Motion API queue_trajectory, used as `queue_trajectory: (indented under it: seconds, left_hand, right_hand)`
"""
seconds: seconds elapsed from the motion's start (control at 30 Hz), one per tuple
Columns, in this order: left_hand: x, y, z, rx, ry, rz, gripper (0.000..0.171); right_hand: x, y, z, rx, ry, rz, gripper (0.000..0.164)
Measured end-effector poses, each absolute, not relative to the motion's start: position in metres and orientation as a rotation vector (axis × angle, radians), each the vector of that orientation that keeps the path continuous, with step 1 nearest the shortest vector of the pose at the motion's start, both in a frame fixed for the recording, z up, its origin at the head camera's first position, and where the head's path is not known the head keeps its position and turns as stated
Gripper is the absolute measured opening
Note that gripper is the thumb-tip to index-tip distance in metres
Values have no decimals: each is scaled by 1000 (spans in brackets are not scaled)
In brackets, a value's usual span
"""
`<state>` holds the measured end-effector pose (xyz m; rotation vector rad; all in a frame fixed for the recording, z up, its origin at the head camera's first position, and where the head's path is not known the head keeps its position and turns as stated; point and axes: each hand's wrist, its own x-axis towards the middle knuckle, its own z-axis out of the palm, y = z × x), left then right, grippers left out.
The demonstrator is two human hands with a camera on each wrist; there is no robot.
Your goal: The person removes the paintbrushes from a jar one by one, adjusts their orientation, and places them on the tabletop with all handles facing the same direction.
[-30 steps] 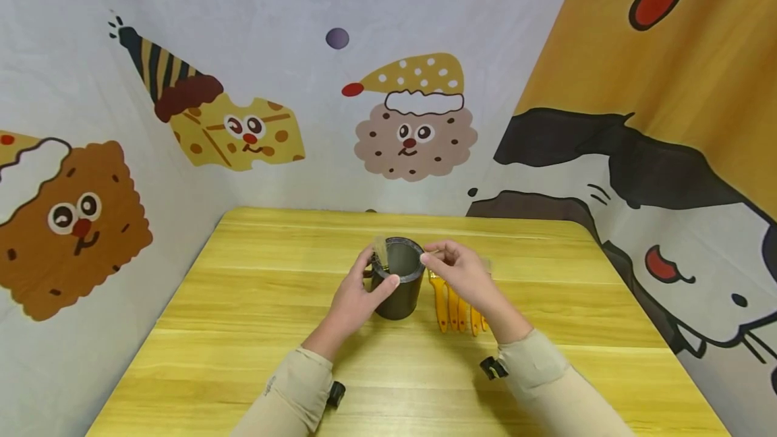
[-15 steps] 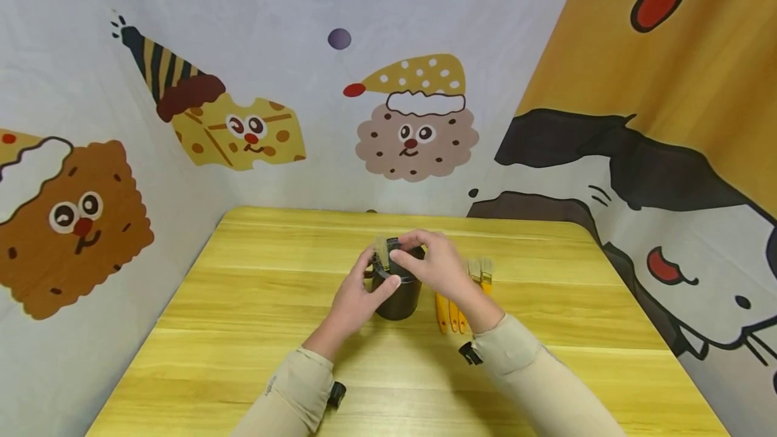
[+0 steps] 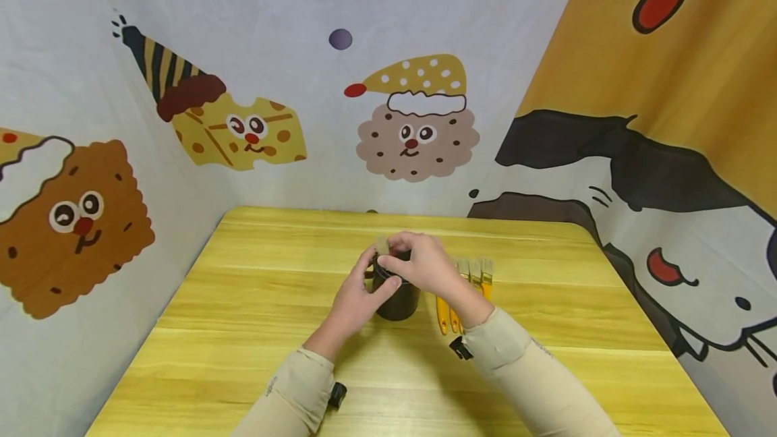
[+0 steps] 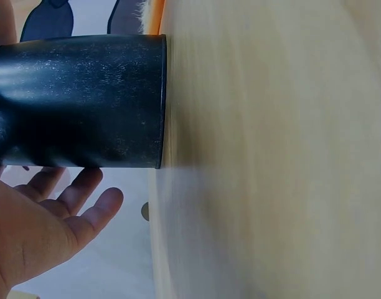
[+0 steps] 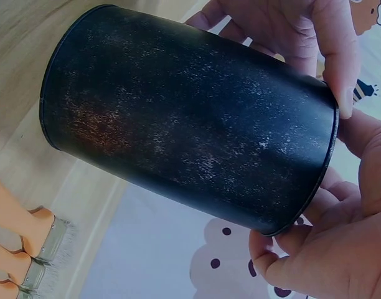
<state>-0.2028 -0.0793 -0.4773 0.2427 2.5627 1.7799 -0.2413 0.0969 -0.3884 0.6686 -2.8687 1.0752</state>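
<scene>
My left hand (image 3: pixel 358 288) holds a black cylindrical cup (image 3: pixel 397 299), with its thumb at the near rim and its fingers round the left side. Those fingers (image 4: pixel 78 196) touch the cup's wall in the left wrist view. A paintbrush stands in the cup; only its pale bristles (image 3: pixel 382 245) show above the rim. Over the cup's mouth lies my right hand (image 3: pixel 425 261), its fingertips close to these bristles. Some of its fingers (image 5: pixel 271 249) lie against the rim in the right wrist view. Whether it pinches the brush is hidden.
Several paintbrushes (image 3: pixel 487 282) with orange-yellow handles lie side by side on the wooden table (image 3: pixel 261 329), right of the cup. The right forearm partly covers them. A printed cloth (image 3: pixel 291 32) hangs behind the table.
My right hand has moved left from the cup's right rim across its mouth to the standing brush. The left hand and the cup stay in place.
</scene>
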Motion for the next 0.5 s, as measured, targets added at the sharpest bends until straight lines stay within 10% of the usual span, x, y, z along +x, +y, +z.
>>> queue_trajectory:
  seconds: [0.2,0.5]
  left_hand:
    - [-202,-80,-478,224,2543,1787,80]
    - [-203,-80,-478,273,2557,1793,74]
  right_hand:
    - [-240,98,-388,691,-2875,1071,9]
    - [-240,124,-367,630,-2749,1234,19]
